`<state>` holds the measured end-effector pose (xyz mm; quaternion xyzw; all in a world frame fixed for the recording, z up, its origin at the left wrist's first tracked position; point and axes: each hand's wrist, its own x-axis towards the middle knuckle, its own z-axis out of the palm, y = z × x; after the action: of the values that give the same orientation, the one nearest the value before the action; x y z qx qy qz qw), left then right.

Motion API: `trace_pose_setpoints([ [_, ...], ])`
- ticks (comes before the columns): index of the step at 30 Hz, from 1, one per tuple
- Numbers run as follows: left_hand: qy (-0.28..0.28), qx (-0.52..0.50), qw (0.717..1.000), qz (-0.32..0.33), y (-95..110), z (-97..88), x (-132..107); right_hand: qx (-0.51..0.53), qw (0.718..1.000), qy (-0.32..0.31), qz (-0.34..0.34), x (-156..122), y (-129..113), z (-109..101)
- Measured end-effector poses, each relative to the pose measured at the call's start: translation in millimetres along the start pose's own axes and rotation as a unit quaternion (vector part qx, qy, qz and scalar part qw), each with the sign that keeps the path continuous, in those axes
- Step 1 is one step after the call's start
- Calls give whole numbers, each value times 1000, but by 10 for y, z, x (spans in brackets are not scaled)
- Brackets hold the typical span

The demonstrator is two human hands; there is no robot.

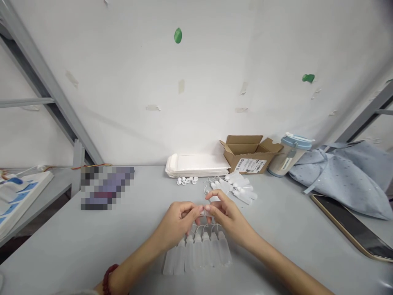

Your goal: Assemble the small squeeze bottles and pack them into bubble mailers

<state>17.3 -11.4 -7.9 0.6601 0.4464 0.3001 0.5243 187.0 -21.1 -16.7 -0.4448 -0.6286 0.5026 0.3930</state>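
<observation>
My left hand [179, 219] and my right hand [225, 215] meet over the middle of the grey table [92, 241], fingers pinched together on a small clear plastic piece [203, 212] between them. Just below my hands lies a row of several translucent squeeze bottles [199, 252], side by side with their tips pointing away from me. A loose pile of similar bottles [238, 188] lies just beyond my right hand. Several small white caps [187, 180] sit in a short row further back.
A stack of white flat packets [198, 164] lies against the wall, beside an open cardboard box [250, 157] and a lidded cup [290, 155]. Blue cloth [344, 176] and a tablet [353, 225] are at right. A blurred-out object [104, 186] sits at left.
</observation>
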Motion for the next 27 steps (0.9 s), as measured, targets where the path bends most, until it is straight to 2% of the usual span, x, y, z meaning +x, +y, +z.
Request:
trace_pose_setpoints([
  [5,-12,3,998,58,41,-2,-45,33,999,-6,14,18,-7,-15],
  [9,6,21,999,46,15,8,-44,65,997,-18,28,13,-43,-6],
  [18,-19,-10,1000,15,-54,17,-17,-55,998,2,-22,-37,-20,18],
  [20,-27,11,999,21,-24,8,-30,-35,999,-1,-11,-39,-17,17],
  [25,-11,94,990,104,66,-15,-63,74,997,-13,24,-13,-52,23],
  [27,-9,108,988,113,75,-23,-66,91,995,-16,33,-3,-58,28],
])
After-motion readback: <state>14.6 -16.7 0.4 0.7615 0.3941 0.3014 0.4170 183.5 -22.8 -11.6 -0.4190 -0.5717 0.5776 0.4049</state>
